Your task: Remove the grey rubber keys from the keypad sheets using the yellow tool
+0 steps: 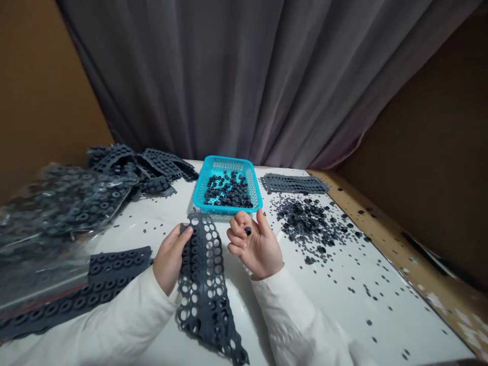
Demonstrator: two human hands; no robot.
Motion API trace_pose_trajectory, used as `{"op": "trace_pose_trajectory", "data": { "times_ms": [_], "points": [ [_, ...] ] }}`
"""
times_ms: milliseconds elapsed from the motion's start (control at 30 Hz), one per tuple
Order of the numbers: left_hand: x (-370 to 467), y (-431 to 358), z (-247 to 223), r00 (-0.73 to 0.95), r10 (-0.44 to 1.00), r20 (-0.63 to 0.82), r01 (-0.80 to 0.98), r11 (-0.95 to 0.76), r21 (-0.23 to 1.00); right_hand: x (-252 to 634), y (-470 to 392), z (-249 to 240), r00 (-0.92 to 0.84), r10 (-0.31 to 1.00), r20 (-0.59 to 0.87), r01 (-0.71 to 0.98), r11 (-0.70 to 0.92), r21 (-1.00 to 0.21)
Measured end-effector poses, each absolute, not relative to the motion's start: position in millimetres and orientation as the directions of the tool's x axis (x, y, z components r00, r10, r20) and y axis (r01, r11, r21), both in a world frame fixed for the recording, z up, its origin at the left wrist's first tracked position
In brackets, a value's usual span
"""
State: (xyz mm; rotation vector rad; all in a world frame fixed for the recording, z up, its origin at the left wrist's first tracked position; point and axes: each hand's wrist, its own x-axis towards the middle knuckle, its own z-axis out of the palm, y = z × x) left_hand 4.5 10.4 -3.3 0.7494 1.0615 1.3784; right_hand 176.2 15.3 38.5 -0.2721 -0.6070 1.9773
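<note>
My left hand is closed on the upper left edge of a dark grey rubber sheet punched with rows of round holes. Some holes along its left column still hold ring-shaped pieces, and the sheet hangs down toward me. Palm up, my right hand curls its fingers around a small black rubber piece, thumb sticking up. Just beyond both hands stands a turquoise plastic basket with many loose black rubber pieces in it.
At left lie a clear plastic bag of rubber rings, a heap of rubber sheets and an unpunched-looking strip. On the right, a flat punched sheet lies behind a pile of small black scraps scattered over the white table.
</note>
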Motion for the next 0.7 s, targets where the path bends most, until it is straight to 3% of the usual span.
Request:
{"op": "trace_pose_trajectory", "data": {
  "times_ms": [400, 700],
  "points": [
    [8.2, 10.6, -7.1, -0.093, 0.973, -0.212, -0.340, 0.169, 0.925, 176.5, 16.6, 37.1, -0.400, 0.916, -0.045, -0.831, -0.383, -0.403],
    [7.9, 7.7, -6.0, -0.029, 0.967, -0.254, -0.331, 0.230, 0.915, 177.8, 19.0, 34.2, -0.435, 0.899, -0.051, -0.837, -0.425, -0.344]
  ]
}}
